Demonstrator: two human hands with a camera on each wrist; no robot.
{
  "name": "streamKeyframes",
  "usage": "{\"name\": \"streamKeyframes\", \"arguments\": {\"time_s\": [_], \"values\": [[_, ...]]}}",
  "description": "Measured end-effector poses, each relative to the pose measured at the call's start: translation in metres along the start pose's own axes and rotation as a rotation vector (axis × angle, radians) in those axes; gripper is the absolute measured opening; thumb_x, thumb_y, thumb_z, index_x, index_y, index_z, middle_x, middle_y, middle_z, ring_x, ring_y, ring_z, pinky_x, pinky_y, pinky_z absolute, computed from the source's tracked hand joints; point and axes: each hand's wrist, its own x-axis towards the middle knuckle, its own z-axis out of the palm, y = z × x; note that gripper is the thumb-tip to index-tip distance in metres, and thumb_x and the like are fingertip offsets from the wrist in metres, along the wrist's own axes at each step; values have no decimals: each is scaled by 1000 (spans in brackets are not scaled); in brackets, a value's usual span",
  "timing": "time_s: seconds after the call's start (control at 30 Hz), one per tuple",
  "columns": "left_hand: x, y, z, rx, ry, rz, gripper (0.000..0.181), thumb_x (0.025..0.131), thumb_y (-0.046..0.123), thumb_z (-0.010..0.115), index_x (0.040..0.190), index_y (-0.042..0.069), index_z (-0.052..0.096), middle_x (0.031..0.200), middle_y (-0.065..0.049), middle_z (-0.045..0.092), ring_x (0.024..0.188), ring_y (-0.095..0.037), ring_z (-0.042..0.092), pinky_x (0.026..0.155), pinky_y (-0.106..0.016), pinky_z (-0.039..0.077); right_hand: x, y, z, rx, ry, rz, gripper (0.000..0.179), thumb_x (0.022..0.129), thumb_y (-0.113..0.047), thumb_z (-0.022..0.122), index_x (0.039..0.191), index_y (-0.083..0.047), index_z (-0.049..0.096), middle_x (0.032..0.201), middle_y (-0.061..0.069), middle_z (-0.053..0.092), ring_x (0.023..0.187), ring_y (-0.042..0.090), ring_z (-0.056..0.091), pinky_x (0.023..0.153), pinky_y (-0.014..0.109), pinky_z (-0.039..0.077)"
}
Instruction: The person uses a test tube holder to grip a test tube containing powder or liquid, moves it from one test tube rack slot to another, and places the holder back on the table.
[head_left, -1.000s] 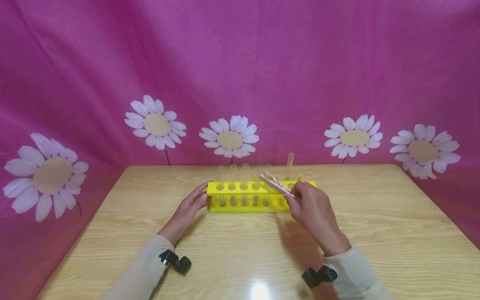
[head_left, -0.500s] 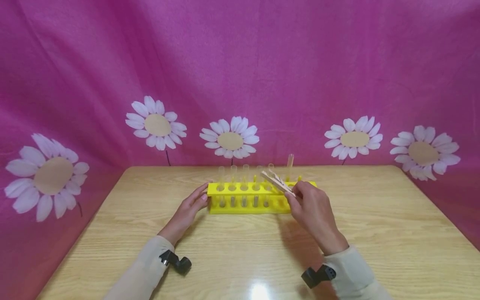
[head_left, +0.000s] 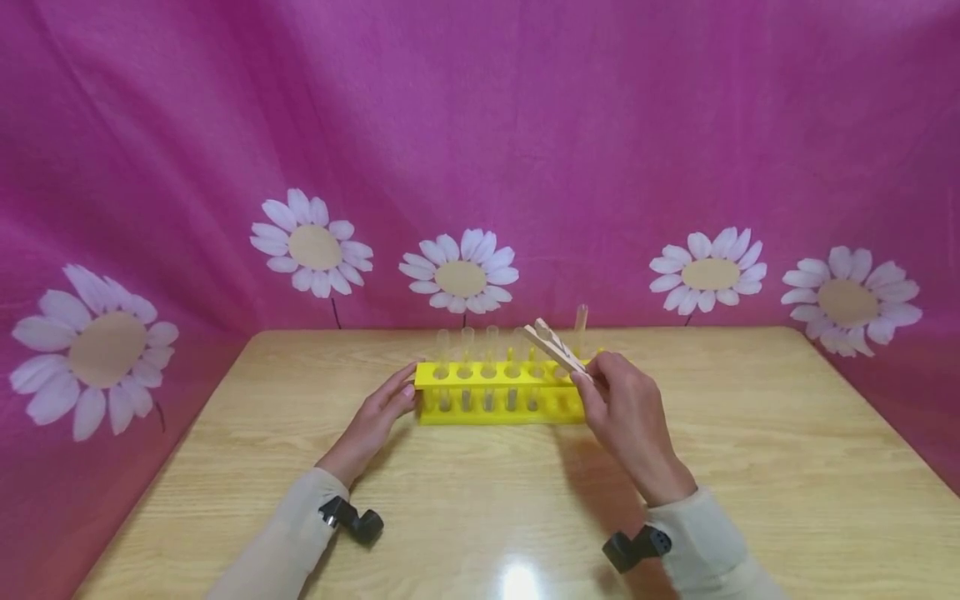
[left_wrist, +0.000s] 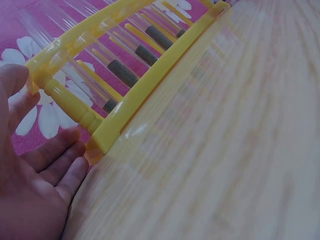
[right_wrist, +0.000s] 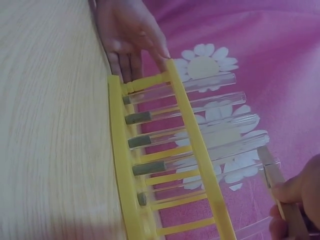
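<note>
A yellow test tube rack [head_left: 495, 419] stands on the table with several clear glass test tubes [right_wrist: 220, 145] in a row. Dark material lies in the bottoms of several tubes. My left hand [head_left: 378, 417] holds the rack's left end, its thumb at the upper shelf and its fingers against the end and base [left_wrist: 162, 72]. Above the rack's right part, my right hand [head_left: 626, 421] pinches a wooden test tube clamp [head_left: 557, 350] by its near end. The clamp's tip overlaps the tube tops; whether it grips one I cannot tell. Another tube [head_left: 581, 321] rises behind the clamp.
The rack sits toward the back of a light wooden table [head_left: 480, 517]. Close behind the table's far edge hangs a magenta cloth [head_left: 570, 167] printed with white daisies. Yellow pegs [right_wrist: 185, 227] stand among the tubes in the rack.
My right hand and the wooden clamp have risen slightly, and the clamp's tip is now higher over the tube tops. The left hand and the rack have stayed in place.
</note>
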Motion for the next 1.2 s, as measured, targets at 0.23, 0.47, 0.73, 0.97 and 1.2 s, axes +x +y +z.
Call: {"name": "streamKeyframes", "arguments": {"time_s": [0.23,0.47,0.73,0.97,1.2], "values": [[1,2,0,4,-3,-18,63,99,50,46,153,24,29,156,4,29,135,-25,41,113,-47,31,2,1,1,27,56,-50,15,86,-10,73,83,-3,60,70,5,52,59,18,43,50,27,38],[0,3,1,2,-7,-17,63,97,52,48,152,26,31,154,8,31,136,-23,39,114,-48,30,2,3,5,34,77,-56,15,85,-9,74,83,-4,60,71,4,52,60,17,43,52,27,37],[-1,1,1,14,-7,-17,62,98,52,47,152,27,30,154,13,30,137,-21,38,114,-47,30,2,-1,2,39,103,-57,12,87,-9,72,86,-3,62,77,6,57,65,18,47,56,29,44],[-1,1,0,14,-12,-22,61,98,52,46,152,28,30,154,11,30,137,-22,38,114,-48,29,4,-2,-6,26,132,-31,14,86,-11,74,87,-5,61,78,4,57,66,18,49,58,29,47],[1,2,1,10,-14,-10,62,98,51,46,152,26,29,155,12,29,137,-21,37,114,-46,30,5,0,-13,11,133,-5,14,86,-11,73,86,-3,61,77,6,57,65,19,48,54,28,44]]}}
